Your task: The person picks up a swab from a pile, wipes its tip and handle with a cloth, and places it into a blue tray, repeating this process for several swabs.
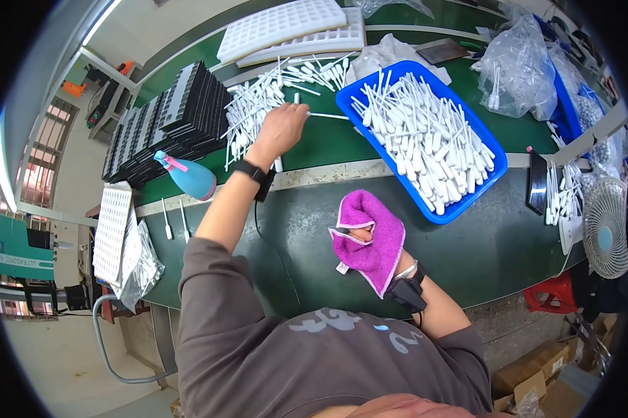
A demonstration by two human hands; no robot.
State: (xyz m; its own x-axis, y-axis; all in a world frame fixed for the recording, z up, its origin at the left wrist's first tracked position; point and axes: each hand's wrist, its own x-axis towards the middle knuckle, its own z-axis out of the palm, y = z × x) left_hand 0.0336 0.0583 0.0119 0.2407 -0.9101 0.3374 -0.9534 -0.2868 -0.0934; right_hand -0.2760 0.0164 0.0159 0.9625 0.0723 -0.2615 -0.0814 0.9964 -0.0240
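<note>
On the green bench, the left hand (280, 129) pinches one white stick (326, 115) while the right hand (367, 240) lies wrapped in a magenta cloth (378, 259).

The left fingers are closed on the near end of the stick, whose far end points toward the blue bin (445, 212) of like sticks; the hand sits at the edge of the loose pile (255, 108) beside the black trays (171, 118). The right hand is curled into the cloth, gripping nothing else that shows, and rests on the bench below the bin's near corner. As I judge it, the thin pinch is the weak point: a stick held by one end could swing or drop back into the pile. A forearm sweep could scatter loose sticks or tip the spray bottle (188, 175) just beside the arm. The cloth could snag the bin's edge.
</note>
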